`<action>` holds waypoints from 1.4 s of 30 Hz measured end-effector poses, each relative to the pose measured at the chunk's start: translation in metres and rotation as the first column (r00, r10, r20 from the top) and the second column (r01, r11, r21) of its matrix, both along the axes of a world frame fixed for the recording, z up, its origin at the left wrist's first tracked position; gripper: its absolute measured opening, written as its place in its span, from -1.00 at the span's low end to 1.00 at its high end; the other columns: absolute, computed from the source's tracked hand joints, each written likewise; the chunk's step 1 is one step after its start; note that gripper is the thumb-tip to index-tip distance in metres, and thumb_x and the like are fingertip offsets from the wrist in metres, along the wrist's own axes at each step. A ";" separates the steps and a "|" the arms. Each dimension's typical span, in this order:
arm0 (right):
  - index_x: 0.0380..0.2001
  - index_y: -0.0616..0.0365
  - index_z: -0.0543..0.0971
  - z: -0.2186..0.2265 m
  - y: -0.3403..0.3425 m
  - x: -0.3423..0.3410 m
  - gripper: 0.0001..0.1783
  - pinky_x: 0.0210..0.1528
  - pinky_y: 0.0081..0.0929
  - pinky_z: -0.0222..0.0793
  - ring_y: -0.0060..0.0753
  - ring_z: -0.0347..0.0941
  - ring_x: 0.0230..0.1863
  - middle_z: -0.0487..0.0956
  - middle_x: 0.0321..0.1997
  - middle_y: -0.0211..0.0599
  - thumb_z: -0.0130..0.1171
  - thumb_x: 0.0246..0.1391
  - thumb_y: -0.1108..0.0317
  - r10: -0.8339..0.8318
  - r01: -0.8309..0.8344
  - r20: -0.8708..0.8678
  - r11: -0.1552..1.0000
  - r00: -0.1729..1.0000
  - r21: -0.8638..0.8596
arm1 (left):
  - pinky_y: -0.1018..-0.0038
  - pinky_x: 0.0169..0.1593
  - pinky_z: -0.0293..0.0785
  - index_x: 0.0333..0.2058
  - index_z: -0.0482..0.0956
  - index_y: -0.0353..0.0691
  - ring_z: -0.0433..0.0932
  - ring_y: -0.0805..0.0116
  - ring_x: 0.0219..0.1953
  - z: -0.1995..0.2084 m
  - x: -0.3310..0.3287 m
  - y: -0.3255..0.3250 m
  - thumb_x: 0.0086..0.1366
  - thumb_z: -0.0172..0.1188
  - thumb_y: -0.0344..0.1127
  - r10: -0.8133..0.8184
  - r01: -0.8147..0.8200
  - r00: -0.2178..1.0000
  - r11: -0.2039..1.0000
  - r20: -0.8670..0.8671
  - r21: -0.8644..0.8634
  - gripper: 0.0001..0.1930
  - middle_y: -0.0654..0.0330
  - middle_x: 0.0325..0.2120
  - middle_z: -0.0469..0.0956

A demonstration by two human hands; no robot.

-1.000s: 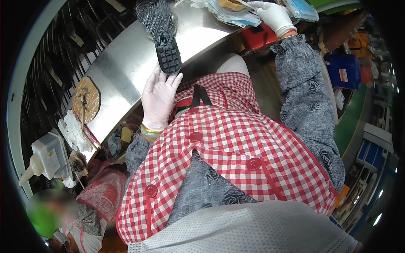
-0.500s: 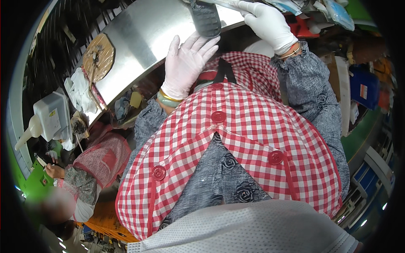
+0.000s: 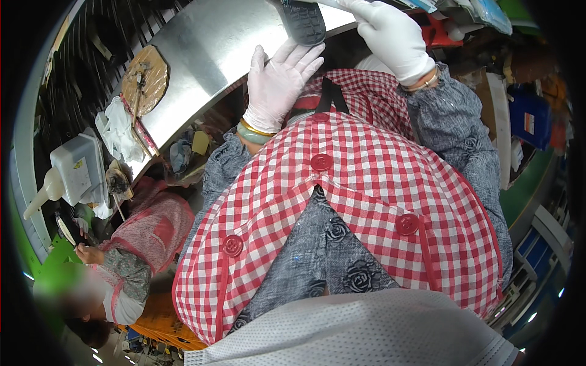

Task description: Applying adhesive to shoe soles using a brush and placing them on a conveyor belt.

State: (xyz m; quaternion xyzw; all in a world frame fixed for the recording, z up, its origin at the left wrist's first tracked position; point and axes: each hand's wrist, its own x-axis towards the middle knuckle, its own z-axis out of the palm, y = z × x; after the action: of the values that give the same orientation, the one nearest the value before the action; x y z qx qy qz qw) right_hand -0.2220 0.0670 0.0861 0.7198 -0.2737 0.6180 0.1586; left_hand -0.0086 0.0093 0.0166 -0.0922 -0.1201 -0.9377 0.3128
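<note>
A black shoe sole [image 3: 305,25] with a blocky tread pattern lies at the top of the view, its far end cut off by the frame edge. My left hand [image 3: 278,85], in a white glove, has its palm up and fingers stretched, the fingertips at the sole's near end. Whether they touch it I cannot tell for sure. Up and to the right, my right hand [image 3: 394,39], also gloved, is closed on a thin pale stick-like tool [image 3: 331,3]. This tool reaches left over the sole; its tip is out of the picture.
Beneath the sole runs a shiny metal worktop [image 3: 207,36]. On its left lie a round brown board [image 3: 149,70] with a stained brush, a crumpled white cloth [image 3: 116,128] and a clear plastic container [image 3: 76,168]. A co-worker [image 3: 146,232] is at lower left, holding a dark shoe-like piece.
The sole has shifted slightly right and up, with my left hand following it. My right hand has moved a little right and down. The co-worker's dark piece has turned into fuller view.
</note>
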 end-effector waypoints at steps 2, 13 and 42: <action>-0.03 -0.20 0.60 0.001 0.007 0.007 -0.60 -0.33 -0.25 0.51 -0.12 0.57 -0.38 0.61 -0.39 -0.19 0.04 0.08 0.45 -0.444 0.536 -0.368 0.820 0.817 0.201 | -0.05 0.40 -0.07 0.31 -0.09 -0.47 -0.09 -0.21 0.39 0.001 -0.003 0.001 0.46 -0.44 0.14 -0.010 0.010 1.000 1.000 -0.029 0.013 -0.25 -0.27 0.33 -0.04; 0.11 -0.32 0.49 -0.008 0.057 0.014 -0.45 -0.42 -0.38 0.50 -0.35 0.48 -0.45 0.45 -0.57 -0.42 0.12 0.03 0.43 -0.463 0.692 -0.621 0.697 0.632 0.185 | -0.06 0.41 -0.12 0.35 -0.18 -0.41 -0.11 -0.13 0.41 0.011 -0.016 0.000 0.46 -0.41 0.15 0.023 -0.023 1.000 1.000 -0.001 0.011 -0.24 -0.20 0.35 -0.06; 0.14 0.13 0.50 -0.040 0.063 0.028 -0.61 -0.24 -0.79 0.28 -0.79 0.30 -0.35 0.48 -0.32 -0.56 -0.02 0.26 0.47 -0.149 -0.252 0.495 0.716 0.856 0.651 | -0.12 0.39 -0.11 0.34 -0.22 -0.43 -0.07 -0.24 0.38 0.058 -0.028 -0.014 0.44 -0.43 0.19 0.224 -0.072 0.919 0.903 0.323 -0.424 -0.21 -0.24 0.33 -0.05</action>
State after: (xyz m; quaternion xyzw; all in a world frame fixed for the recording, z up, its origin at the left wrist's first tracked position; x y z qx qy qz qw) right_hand -0.1942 0.1301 0.0465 0.5411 -0.4965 0.6418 -0.2207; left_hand -0.0366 -0.0045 0.0751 0.0303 -0.3735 -0.8661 0.3308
